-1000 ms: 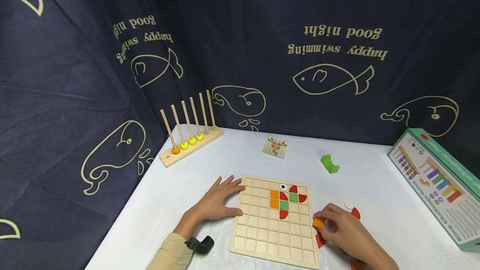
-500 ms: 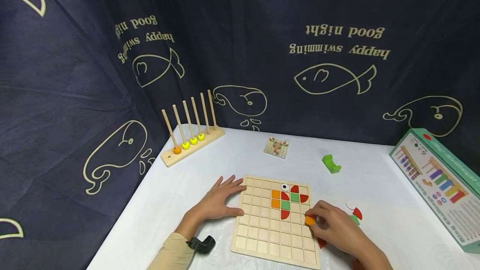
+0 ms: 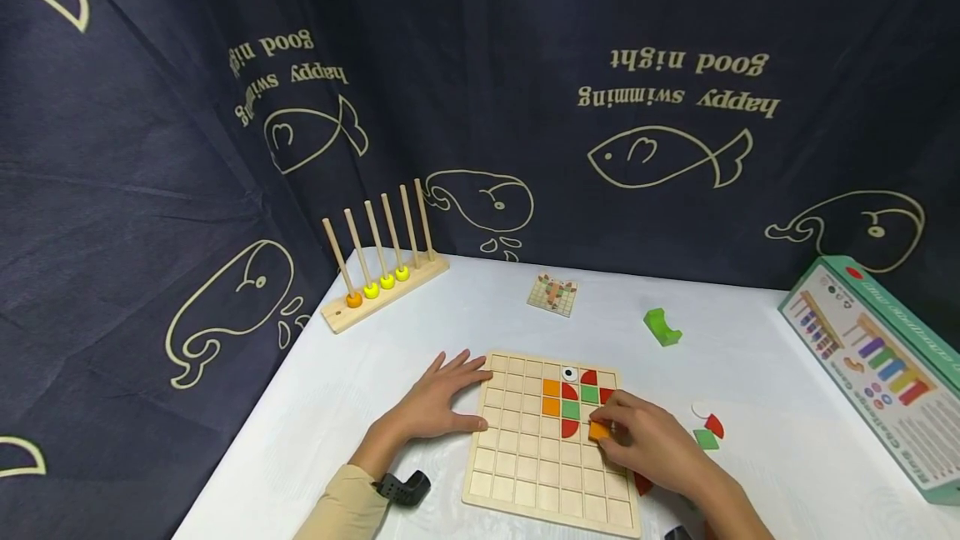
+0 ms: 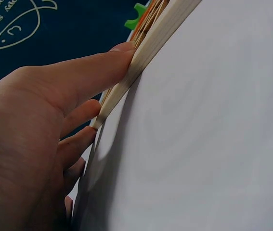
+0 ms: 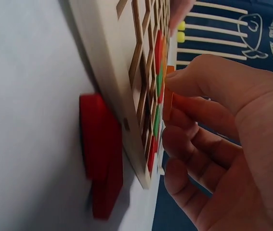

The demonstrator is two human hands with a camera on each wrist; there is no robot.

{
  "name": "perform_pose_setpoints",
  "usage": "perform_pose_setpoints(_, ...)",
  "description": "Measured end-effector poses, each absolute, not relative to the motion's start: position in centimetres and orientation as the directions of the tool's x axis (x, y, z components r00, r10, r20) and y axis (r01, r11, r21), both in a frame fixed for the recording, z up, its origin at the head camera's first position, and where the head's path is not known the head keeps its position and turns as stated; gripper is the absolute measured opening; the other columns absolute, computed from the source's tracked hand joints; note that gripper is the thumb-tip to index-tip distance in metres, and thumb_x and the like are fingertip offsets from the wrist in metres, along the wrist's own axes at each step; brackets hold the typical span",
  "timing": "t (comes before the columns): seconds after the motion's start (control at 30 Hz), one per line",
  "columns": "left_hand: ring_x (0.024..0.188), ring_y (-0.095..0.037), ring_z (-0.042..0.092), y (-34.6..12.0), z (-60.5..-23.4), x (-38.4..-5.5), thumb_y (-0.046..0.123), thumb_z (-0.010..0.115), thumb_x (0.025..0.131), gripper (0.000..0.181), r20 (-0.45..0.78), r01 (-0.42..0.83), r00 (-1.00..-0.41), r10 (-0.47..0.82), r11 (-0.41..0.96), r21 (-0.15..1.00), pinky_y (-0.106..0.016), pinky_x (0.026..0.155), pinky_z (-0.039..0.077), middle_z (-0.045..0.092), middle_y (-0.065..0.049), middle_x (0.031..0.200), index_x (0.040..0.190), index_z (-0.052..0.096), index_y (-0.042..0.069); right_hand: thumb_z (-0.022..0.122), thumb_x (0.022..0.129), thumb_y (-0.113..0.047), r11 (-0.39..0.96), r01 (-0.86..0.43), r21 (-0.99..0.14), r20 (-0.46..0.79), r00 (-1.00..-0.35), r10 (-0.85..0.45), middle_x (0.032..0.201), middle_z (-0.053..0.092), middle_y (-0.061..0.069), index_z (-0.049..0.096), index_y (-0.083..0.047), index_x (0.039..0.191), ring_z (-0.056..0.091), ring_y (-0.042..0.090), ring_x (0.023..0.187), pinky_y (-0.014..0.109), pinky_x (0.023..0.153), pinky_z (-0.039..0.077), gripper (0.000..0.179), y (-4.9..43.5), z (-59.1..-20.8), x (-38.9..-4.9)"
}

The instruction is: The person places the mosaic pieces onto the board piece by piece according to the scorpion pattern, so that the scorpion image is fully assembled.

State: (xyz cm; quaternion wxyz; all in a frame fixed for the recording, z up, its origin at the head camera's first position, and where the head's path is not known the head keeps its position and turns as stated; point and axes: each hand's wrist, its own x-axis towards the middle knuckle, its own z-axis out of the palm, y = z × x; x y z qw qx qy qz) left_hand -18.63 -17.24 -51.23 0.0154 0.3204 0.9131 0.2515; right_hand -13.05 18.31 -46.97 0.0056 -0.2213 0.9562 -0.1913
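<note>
My right hand (image 3: 651,442) pinches an orange square tile (image 3: 597,432) between thumb and fingers over the right part of a wooden grid board (image 3: 517,473). In the right wrist view the orange tile (image 5: 168,108) stands on edge above the cells. Set in the board are two orange squares (image 3: 551,397), green squares (image 3: 571,410), several red quarter-round tiles (image 3: 570,428) and a white eye tile (image 3: 570,374). My left hand (image 3: 435,407) touches the board's left edge with outstretched fingers and thumb; its thumb (image 4: 93,74) lies against the rim in the left wrist view.
Loose red tiles (image 5: 97,139) lie by the board's right edge. Farther right are a green square (image 3: 706,439) and red quarter-round (image 3: 715,425). Behind stand a pattern card (image 3: 553,295), a green arched block (image 3: 662,328), a peg rack (image 3: 386,294) and a box (image 3: 870,373).
My right hand has carried the orange tile leftward from beside the board to over its cells, uncovering a loose green square at the right. The left hand has stayed on the board's edge.
</note>
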Motion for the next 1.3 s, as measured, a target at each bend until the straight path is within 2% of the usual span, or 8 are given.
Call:
perform_pose_setpoints(0.3,0.144,-0.023,0.017,-17.3,-51.3,-18.6,0.064,0.066,0.079,0.079,0.139,0.579,-0.794,0.592,0.666,0.470,-0.052,0.116,0.003,0.033,0.003,0.153,0.143,0.048,0.022,0.076,0.078,-0.023,0.774,-0.497,-0.392,0.139,-0.864,-0.484,0.085,0.051,-0.017,0.074,-0.022,0.103,0.046,0.003,0.069,0.019,0.059,0.039,0.025,16.9,-47.3,-13.6)
perform_pose_setpoints(0.5,0.144,-0.024,0.017,-17.2,-51.3,-18.7,0.064,0.065,0.079,0.079,0.138,0.581,-0.793,0.594,0.668,0.464,-0.053,0.115,0.003,0.033,0.002,0.153,0.143,0.048,0.022,0.076,0.078,-0.024,0.779,-0.506,-0.371,0.145,-0.860,-0.489,0.087,0.051,-0.017,0.074,-0.022,0.101,0.047,0.003,0.073,0.020,0.064,0.042,0.024,16.1,-47.1,-13.9)
perform_pose_setpoints(0.8,0.144,-0.024,0.017,-17.3,-51.3,-18.6,0.064,0.065,0.079,0.079,0.143,0.583,-0.792,0.594,0.664,0.468,-0.051,0.116,0.002,0.033,0.002,0.153,0.143,0.048,0.022,0.074,0.080,-0.027,0.765,-0.541,-0.349,0.139,-0.837,-0.529,0.090,0.053,-0.014,0.074,-0.022,0.106,0.045,0.003,0.068,0.021,0.061,0.039,0.026,15.4,-46.7,-14.7)
perform_pose_setpoints(0.93,0.144,-0.022,0.016,-17.3,-51.4,-18.7,0.065,0.064,0.079,0.079,0.140,0.582,-0.793,0.593,0.668,0.464,-0.051,0.116,0.002,0.032,0.004,0.153,0.143,0.047,0.023,0.073,0.082,-0.025,0.735,-0.566,-0.374,0.153,-0.819,-0.553,0.092,0.054,-0.013,0.073,-0.022,0.106,0.047,0.005,0.070,0.022,0.062,0.042,0.024,15.1,-46.7,-14.8)
perform_pose_setpoints(1.13,0.144,-0.023,0.017,-17.3,-51.3,-18.7,0.065,0.064,0.079,0.079,0.140,0.581,-0.793,0.593,0.667,0.467,-0.052,0.115,0.003,0.033,0.003,0.153,0.143,0.048,0.023,0.072,0.084,-0.028,0.725,-0.566,-0.393,0.134,-0.815,-0.564,0.100,0.056,-0.013,0.073,-0.023,0.107,0.051,0.006,0.080,0.028,0.072,0.049,0.024,14.2,-46.8,-14.9)
perform_pose_setpoints(1.3,0.144,-0.023,0.017,-17.4,-51.5,-18.7,0.066,0.064,0.079,0.079,0.143,0.582,-0.794,0.591,0.669,0.462,-0.053,0.115,0.004,0.033,0.004,0.153,0.143,0.048,0.024,0.072,0.084,-0.028,0.710,-0.579,-0.401,0.128,-0.803,-0.582,0.100,0.057,-0.012,0.073,-0.022,0.107,0.052,0.006,0.078,0.027,0.070,0.049,0.024,13.9,-47.0,-15.0)
